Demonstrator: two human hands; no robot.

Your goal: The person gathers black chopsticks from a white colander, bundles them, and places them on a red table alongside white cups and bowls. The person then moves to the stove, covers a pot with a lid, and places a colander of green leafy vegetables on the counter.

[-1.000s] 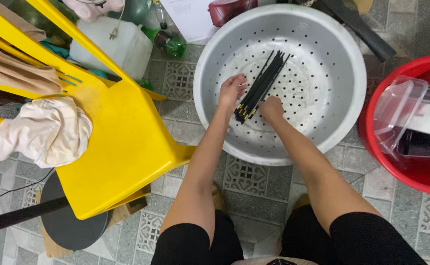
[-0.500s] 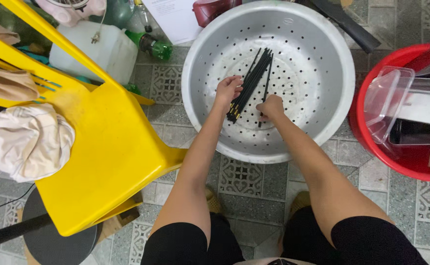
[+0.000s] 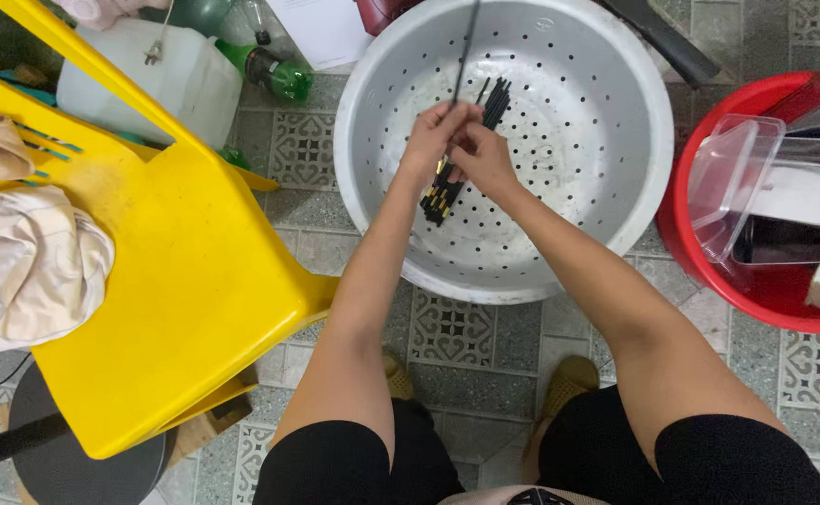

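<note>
A bundle of black chopsticks [image 3: 478, 120] with gold-banded ends is lifted over a large white perforated basin [image 3: 616, 201] on the tiled floor. My left hand [image 3: 436, 138] and my right hand [image 3: 481, 155] are pressed together around the middle of the bundle. The gold ends stick out below my hands. One chopstick [image 3: 467, 42] points up past the others toward the basin's far rim.
A yellow plastic chair [image 3: 176, 281] stands at the left with a pale cloth [image 3: 26, 266] on it. Behind it are a white jug [image 3: 148, 79] and a green bottle [image 3: 274, 73]. A red tub [image 3: 709, 266] holding clear containers [image 3: 756, 187] sits at the right.
My hands have come together and raised the chopsticks off the basin's bottom. Before, the hands were apart with the bundle lying between them.
</note>
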